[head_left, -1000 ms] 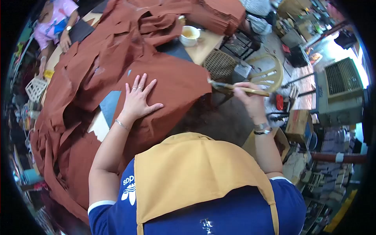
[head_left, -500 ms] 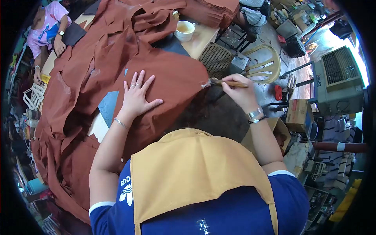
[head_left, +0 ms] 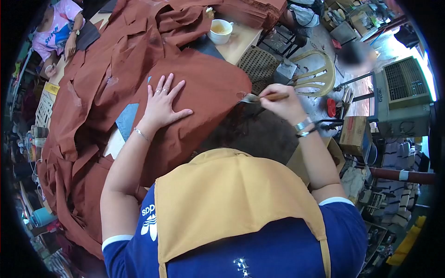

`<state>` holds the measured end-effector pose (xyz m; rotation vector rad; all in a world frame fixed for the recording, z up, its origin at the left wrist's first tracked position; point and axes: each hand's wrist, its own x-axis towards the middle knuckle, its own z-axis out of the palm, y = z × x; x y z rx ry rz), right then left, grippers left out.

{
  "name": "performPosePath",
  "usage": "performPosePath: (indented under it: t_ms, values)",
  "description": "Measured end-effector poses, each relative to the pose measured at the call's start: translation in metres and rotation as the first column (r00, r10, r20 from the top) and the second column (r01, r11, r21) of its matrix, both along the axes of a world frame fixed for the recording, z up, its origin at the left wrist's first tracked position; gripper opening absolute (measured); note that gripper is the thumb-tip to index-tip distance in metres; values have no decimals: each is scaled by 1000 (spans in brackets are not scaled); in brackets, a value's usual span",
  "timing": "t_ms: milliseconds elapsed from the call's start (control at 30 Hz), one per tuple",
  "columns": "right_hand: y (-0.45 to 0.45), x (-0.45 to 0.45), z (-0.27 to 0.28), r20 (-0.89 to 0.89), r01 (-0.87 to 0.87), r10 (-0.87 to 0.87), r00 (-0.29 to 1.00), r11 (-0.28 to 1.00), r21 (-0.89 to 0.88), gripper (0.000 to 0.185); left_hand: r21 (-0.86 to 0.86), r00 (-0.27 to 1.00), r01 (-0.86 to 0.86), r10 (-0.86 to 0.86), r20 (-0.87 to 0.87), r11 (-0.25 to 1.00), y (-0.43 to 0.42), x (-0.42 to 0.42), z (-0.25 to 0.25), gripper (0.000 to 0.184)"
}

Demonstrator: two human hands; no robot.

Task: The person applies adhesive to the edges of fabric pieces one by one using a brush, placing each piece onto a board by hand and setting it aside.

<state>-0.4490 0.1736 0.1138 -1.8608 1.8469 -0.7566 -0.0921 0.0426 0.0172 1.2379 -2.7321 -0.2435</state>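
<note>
Reddish-brown sheet material (head_left: 199,88) lies in folds over the table, its near right part spread fairly flat. On that flat part rests my left hand (head_left: 164,102), palm down with fingers spread. My right hand (head_left: 282,102) is closed round the wooden handle of a brush (head_left: 273,97). The brush's bristles point left and meet the sheet's right edge, where a small wet-looking mark shows. Beyond the sheet, a white cup (head_left: 220,31) with yellowish contents stands on the table.
A co-worker in a pink shirt (head_left: 60,28) is at the upper left, near a white plastic basket (head_left: 45,109). To the right are a tan plastic chair (head_left: 327,76), a cardboard box (head_left: 354,134) and a large grey cooler unit (head_left: 403,97). Bare table (head_left: 243,45) shows beside the cup.
My right hand has moved left with the brush, which now sits slightly lower along the sheet's edge. My left hand stays flat. The co-worker's hands have shifted a little.
</note>
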Motion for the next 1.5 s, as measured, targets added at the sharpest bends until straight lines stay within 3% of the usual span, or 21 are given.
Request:
performPosePath:
  t_ms: [33, 67, 167, 233, 300, 367, 400, 500, 567, 633, 700, 733, 867, 933, 1100, 1167, 1233, 1267, 1367, 1433, 1500]
  values:
    - [1, -13, 8, -115, 58, -49, 992, 995, 76, 17, 3, 1000, 6, -6, 9, 1000, -2, -1, 1, 99]
    - [1, -23, 4, -120, 50, -48, 992, 999, 20, 14, 7, 1000, 15, -15, 19, 1000, -4, -2, 1, 100]
    - [-7, 9, 10, 82, -56, 69, 994, 986, -155, 11, -17, 999, 47, -47, 0, 999, -13, -7, -2, 100]
    - [-10, 20, -10, 189, -184, 204, 960, 975, -122, 12, -28, 997, 72, -72, 4, 997, -19, -10, -4, 100]
    - [-7, 5, -6, 109, -165, 175, 978, 982, -94, 12, -32, 995, 104, -103, 15, 994, -27, -12, -4, 100]
    - [-4, -23, 6, -109, -83, 85, 990, 996, 23, 13, -28, 990, 137, -137, 27, 990, -34, -15, -3, 99]
    - [-3, -25, 11, -103, -36, 40, 994, 999, 39, 11, -30, 988, 152, -151, 45, 988, -39, -18, -2, 99]
    - [-9, 12, 12, 134, -103, 126, 983, 980, -172, 11, -42, 976, 201, -196, 93, 979, -50, -30, -1, 99]
    - [-8, 19, -7, 138, -225, 243, 960, 965, -136, 11, -63, 966, 237, -228, 119, 970, -59, -38, 0, 100]
    - [-3, 0, -4, 138, -202, 214, 967, 974, -99, 10, -103, 954, 269, -250, 166, 958, -67, -42, 0, 100]
    - [4, -24, 6, -109, -137, 133, 985, 990, -33, 11, -107, 943, 300, -277, 186, 948, -75, -48, 3, 100]
    - [6, -27, 9, -111, -107, 102, 989, 994, -35, 11, -106, 937, 318, -295, 187, 942, -80, -52, 4, 99]
    - [-5, 10, 2, 164, -161, 192, 967, 969, -186, 11, -150, 907, 394, -356, 225, 907, -101, -71, 6, 99]
    - [-8, 15, -10, 183, -205, 225, 957, 971, -125, 12, -176, 893, 419, -368, 260, 891, -104, -77, 11, 93]
    - [-11, 8, -7, 118, -201, 209, 971, 976, -80, 13, -258, 988, 135, -150, -39, 957, -44, -45, -2, 81]
    - [-9, 4, -7, 92, -202, 211, 973, 975, -94, 12, -2, 999, -31, 31, 33, 1000, 8, -13, 13, 95]
    - [-1, -15, 2, 0, -147, 147, 989, 989, 30, 10, 21, 988, -124, 121, 91, 992, 30, 4, 5, 99]
    - [3, -29, -6, -19, -85, 86, 996, 994, 73, 10, 28, 990, -118, 116, 77, 993, 31, 5, 3, 99]
    - [3, -11, 15, 17, -87, 90, 996, 987, -132, 11, 20, 994, -106, 105, 32, 994, 19, 4, 1, 100]
    - [-1, 15, 2, 156, -131, 160, 975, 975, -180, 11, 0, 997, -74, 74, 4, 997, 9, 1, -2, 100]
    - [2, 20, -9, 117, -216, 242, 963, 956, -196, 12, 1, 997, -71, 71, 20, 997, 3, 2, 0, 99]
